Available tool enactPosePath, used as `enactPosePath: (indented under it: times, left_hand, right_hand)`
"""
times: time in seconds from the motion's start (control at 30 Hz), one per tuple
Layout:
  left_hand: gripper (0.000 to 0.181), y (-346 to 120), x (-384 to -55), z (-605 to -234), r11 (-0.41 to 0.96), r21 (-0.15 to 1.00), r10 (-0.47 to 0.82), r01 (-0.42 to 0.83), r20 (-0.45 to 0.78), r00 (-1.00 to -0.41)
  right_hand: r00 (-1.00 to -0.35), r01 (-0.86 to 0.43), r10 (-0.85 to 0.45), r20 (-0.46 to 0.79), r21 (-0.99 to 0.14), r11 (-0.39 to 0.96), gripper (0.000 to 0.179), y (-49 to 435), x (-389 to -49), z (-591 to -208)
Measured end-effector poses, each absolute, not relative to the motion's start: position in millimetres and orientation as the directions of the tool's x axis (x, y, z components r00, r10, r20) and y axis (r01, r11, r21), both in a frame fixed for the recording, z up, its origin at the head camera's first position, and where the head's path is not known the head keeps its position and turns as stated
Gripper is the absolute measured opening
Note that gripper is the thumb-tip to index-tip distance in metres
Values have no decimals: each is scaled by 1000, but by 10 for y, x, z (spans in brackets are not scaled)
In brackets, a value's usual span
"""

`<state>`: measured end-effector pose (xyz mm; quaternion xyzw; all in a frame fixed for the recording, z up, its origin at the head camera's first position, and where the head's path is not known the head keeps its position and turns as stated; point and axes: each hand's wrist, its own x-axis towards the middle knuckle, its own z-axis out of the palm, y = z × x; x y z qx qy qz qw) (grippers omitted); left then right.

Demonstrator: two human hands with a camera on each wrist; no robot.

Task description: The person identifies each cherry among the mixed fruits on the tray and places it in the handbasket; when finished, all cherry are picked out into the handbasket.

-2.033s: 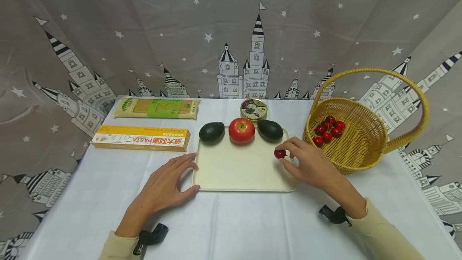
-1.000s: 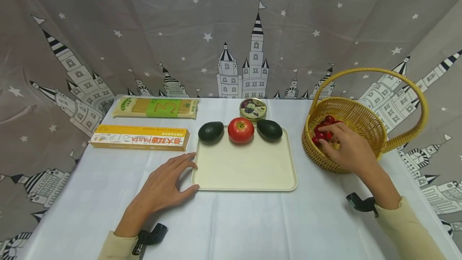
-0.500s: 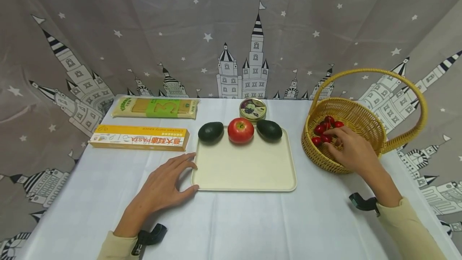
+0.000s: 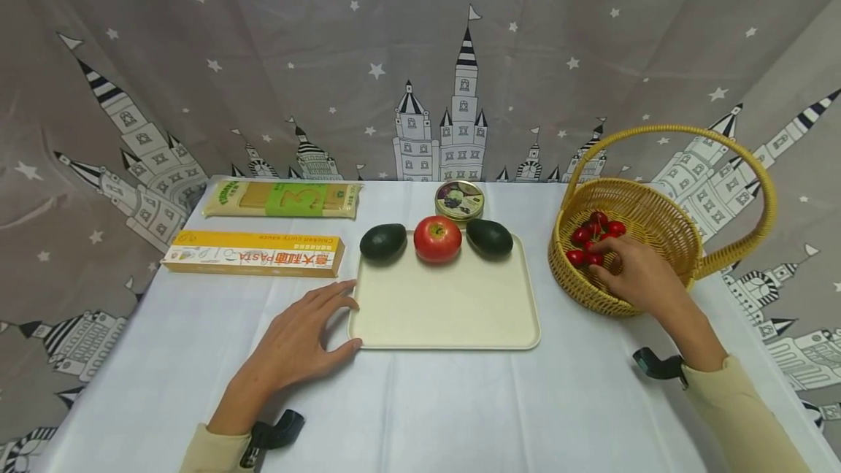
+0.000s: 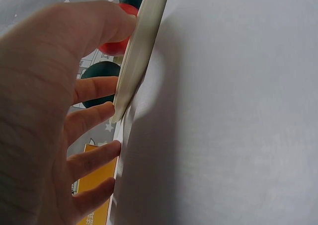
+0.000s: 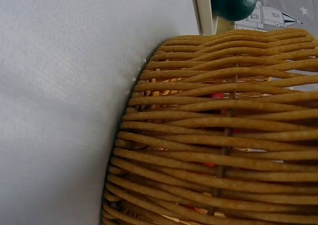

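My left hand (image 4: pixel 298 338), fingers spread and relaxed, rests at the left edge of a cream tray (image 4: pixel 447 312). In the left wrist view its thumb (image 5: pixel 117 24) lies along the tray's rim. My right hand (image 4: pixel 640 276) reaches into a yellow wicker basket (image 4: pixel 581 296), with thumb and forefinger right at a red cherry (image 4: pixel 594 258). Several more cherries (image 4: pixel 580 236) lie together there; I cannot tell whether the fingers pinch one. The right wrist view shows mostly the woven wall (image 6: pixel 223 120). A red tomato (image 4: pixel 437 239) sits between two avocados (image 4: pixel 384 242) at the tray's back edge.
Behind the tomato stands a round tin (image 4: pixel 460 199). A yellow pasta box (image 4: pixel 252 254) and a bag of dry noodles (image 4: pixel 282 198) lie at the back left. The basket's tall handle (image 4: pixel 677 130) arches over its opening. Everything stands on a white cloth (image 4: pixel 453 414).
My right hand has carried a cherry from over the tray's right side into the basket. In the last half second it has barely moved. The left hand stays at the tray.
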<state>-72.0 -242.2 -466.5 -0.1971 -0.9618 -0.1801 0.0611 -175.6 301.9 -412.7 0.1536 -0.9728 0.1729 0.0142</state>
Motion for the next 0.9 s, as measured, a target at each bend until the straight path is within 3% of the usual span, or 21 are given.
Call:
enactPosePath:
  times: [0.43, 0.9]
  left_hand:
    - [50, -2411, -738, -4664, 857, 322, 357, 402, 191, -915]
    - [48, -2413, -747, -4668, 853, 302, 370, 425, 225, -901]
  right_hand:
    - [-959, -251, -281, -34, -356, 900, 37, 3030, -1806, -4165]
    - [-958, -241, -278, -67, -331, 912, 36, 3027, -1818, -4153]
